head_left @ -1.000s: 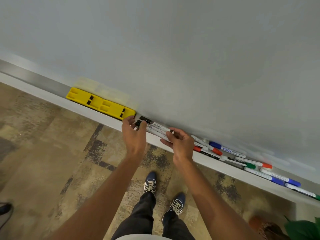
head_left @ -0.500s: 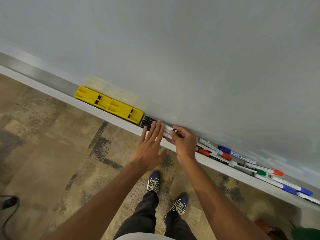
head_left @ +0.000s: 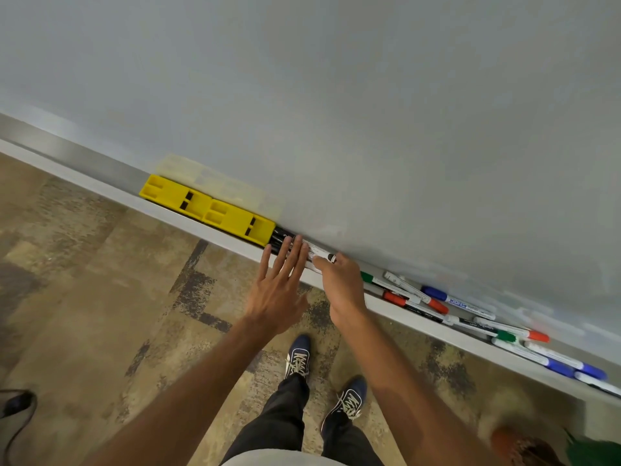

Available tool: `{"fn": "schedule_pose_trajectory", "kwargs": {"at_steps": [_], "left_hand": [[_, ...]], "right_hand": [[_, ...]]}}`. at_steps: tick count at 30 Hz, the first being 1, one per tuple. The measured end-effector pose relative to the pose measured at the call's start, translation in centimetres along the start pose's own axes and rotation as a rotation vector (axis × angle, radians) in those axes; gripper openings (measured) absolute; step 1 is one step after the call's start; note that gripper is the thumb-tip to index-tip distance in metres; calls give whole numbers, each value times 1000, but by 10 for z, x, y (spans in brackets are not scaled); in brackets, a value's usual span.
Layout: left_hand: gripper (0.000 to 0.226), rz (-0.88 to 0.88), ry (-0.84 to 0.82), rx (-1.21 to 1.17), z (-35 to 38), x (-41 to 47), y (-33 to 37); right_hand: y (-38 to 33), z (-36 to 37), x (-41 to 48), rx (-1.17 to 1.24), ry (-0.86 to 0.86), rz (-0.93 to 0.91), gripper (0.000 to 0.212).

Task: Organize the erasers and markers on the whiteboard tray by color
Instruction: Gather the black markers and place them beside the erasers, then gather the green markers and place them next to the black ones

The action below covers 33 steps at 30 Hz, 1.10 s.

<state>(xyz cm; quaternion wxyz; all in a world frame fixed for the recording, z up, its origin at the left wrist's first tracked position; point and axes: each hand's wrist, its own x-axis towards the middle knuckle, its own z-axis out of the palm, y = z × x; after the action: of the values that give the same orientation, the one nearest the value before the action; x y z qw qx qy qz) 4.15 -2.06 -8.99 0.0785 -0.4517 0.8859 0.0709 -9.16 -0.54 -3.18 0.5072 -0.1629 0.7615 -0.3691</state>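
Pressing flat, fingers spread, the left hand (head_left: pixel 280 290) steadies the black markers (head_left: pixel 295 247) beside the yellow erasers (head_left: pixel 208 205); the right hand (head_left: pixel 339 284) pinches their ends. Pushing too hard could roll one off the narrow tray (head_left: pixel 218 235). Whiteboard (head_left: pixel 336 95) above, patterned floor (head_left: pixel 100 297) below.

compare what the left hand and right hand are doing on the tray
The left hand lies flat with its fingers spread straight over the black markers; the right hand is curled, pinching the markers' white barrels. The left hand sits nearer the yellow erasers; the right hand sits nearer the loose coloured markers. Both reach over the tray to the same bundle.
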Motion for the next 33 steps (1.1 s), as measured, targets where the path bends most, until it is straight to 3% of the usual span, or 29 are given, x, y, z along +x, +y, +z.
{"fn": "schedule_pose_trajectory", "kwargs": {"at_steps": [10,13,17,22,28,33], "left_hand": [[105,-111,-47,71,-4,-4,-1],[104,-100,-72,69,-7,-4,-1],[99,-54,-93,7,-16,-5,3],[83,15,-98,-155,-26,-5,22],[47,62,145,-456,-34,-11,44],[27,-70,247,-815,-40,-9,60]], "right_hand": [[-3,-2,-10,-70,-89,17,78],[5,-13,-16,-315,22,-202,61],[18,-44,-14,-820,334,-509,25],[29,-79,-5,-1127,368,-534,17],[24,-86,-2,-1316,275,-570,16],[24,-85,-8,-1322,282,-719,20]]}}
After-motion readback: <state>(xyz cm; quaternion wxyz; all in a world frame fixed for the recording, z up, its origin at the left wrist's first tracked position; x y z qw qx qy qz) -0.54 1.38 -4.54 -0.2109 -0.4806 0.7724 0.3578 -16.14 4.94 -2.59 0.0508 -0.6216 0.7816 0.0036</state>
